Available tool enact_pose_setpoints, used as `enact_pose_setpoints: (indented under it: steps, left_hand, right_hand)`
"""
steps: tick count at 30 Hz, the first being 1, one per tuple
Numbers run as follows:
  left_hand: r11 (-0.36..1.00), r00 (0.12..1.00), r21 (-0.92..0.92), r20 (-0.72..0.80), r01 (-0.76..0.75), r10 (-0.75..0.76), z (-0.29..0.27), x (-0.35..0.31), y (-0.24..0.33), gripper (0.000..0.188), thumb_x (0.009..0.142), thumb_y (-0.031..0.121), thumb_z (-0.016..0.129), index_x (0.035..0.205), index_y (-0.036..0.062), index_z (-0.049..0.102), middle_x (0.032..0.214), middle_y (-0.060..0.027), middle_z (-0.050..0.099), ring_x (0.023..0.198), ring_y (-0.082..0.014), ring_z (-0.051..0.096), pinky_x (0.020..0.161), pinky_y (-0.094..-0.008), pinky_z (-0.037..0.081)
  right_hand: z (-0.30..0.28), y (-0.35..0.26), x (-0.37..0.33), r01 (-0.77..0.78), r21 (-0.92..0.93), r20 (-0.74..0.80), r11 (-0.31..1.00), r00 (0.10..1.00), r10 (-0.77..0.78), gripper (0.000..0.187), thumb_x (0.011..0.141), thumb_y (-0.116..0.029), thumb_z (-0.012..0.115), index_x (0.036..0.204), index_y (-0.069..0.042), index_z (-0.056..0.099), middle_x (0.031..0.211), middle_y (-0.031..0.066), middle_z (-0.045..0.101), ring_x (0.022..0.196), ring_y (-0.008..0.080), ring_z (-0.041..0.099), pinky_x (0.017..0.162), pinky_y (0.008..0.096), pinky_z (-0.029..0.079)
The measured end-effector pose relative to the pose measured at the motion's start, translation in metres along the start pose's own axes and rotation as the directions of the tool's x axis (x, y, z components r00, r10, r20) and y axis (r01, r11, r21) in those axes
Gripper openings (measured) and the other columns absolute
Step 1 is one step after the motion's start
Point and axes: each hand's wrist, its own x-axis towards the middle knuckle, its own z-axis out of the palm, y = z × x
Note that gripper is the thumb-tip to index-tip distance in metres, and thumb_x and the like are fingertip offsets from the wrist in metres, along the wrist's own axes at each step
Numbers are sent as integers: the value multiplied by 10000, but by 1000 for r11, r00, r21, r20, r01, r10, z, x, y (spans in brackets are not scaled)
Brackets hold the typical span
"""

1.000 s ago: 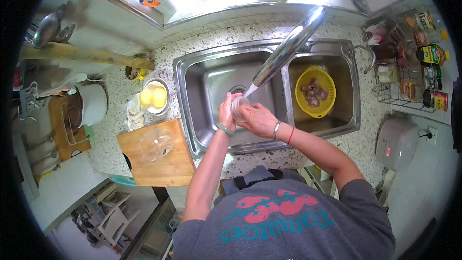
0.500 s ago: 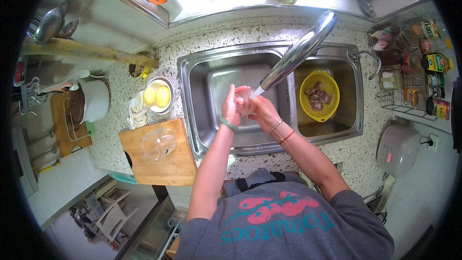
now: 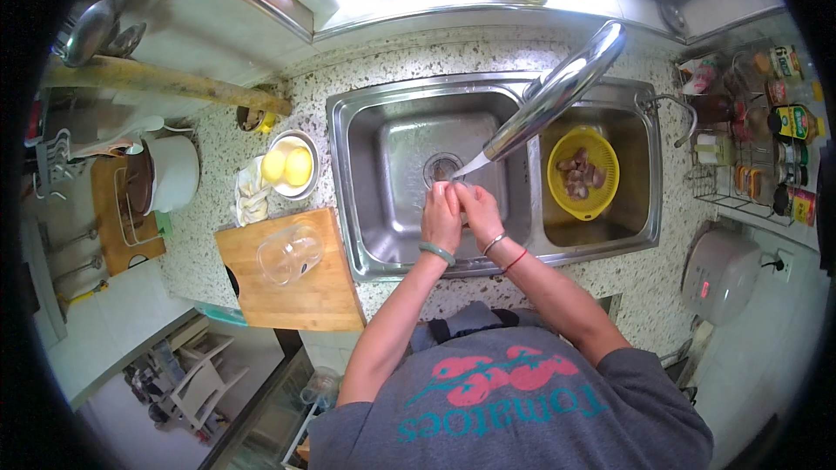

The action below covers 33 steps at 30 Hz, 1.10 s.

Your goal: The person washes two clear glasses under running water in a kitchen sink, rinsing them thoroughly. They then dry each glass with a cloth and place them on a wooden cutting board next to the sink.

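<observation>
My left hand [image 3: 441,215] and my right hand [image 3: 479,207] meet just under the tip of the chrome faucet [image 3: 557,91], over the large left basin [image 3: 370,209]. Both have curled fingers, with the fingertips brought together. Whatever they hold, if anything, is hidden behind the fingers. Water seems to run from the faucet's pale nozzle onto the fingertips. The round drain [image 3: 442,165] shows just beyond them.
In the right basin sits a yellow colander [image 3: 557,196] with brownish-pink pieces. Left of the sink, a clear glass vessel [image 3: 292,254] lies on a wooden cutting board [image 3: 326,300], near a bowl [image 3: 309,144] with two yellow round things. A spice rack [image 3: 740,196] stands at right.
My hands have drawn closer to me and pressed together. Before, they were parted around something clear, which I cannot see now. The drain has come into view.
</observation>
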Motion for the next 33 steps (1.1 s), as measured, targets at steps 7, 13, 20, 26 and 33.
enact_pose_setpoints:
  steps: [7, 13, 20, 26, 33]
  left_hand:
    - [910, 916, 173, -74, -378, 394, -17, 12, 5, 193, 914, 181, 540, 1047, 66, 461, 1021, -164, 514, 894, -365, 587, 678, -438, 495]
    - [823, 984, -552, -18, 136, -175, -7, 32, -16, 187, 973, 259, 473, 963, 82, 533, 901, -64, 578, 768, -205, 601, 595, -312, 483]
    - [402, 747, -651, 418, 643, -517, 4, 38, -34, 296, 1008, 361, 381, 1153, 131, 498, 850, -18, 622, 656, -134, 624, 410, -272, 462]
    - [990, 968, 98, -224, -97, 117, 5, 9, 7, 291, 984, 261, 446, 1197, 82, 533, 1140, -166, 542, 1044, -296, 528, 909, -404, 410]
    - [961, 978, -255, 201, 106, -55, -11, 59, 12, 283, 939, 288, 549, 1071, 55, 640, 1026, -83, 646, 968, -194, 593, 814, -314, 464]
  right_hand:
    - [-3, -41, -13, -277, 186, 183, 943, 952, 244, 308, 938, -390, 555, 918, -88, 608, 856, -8, 618, 794, 120, 585, 671, 306, 492]
    - [-5, -40, -31, 346, -350, 307, 870, 920, -242, 430, 940, -463, 498, 1067, -66, 604, 933, 59, 656, 992, 154, 603, 888, 431, 465]
    - [-32, -35, -1, 793, -597, 751, -122, 499, -434, 306, 946, -353, 494, 1058, -95, 614, 1053, 88, 632, 1224, 220, 461, 1095, 500, 189]
    - [4, -9, 39, 198, -128, 44, 972, 980, -194, 263, 912, -208, 484, 846, 1, 629, 695, 83, 630, 605, 146, 561, 522, 330, 427]
    - [-3, -15, 54, -116, 104, 95, 988, 990, 106, 246, 933, -254, 458, 934, -72, 624, 736, 36, 611, 611, 117, 571, 474, 287, 436]
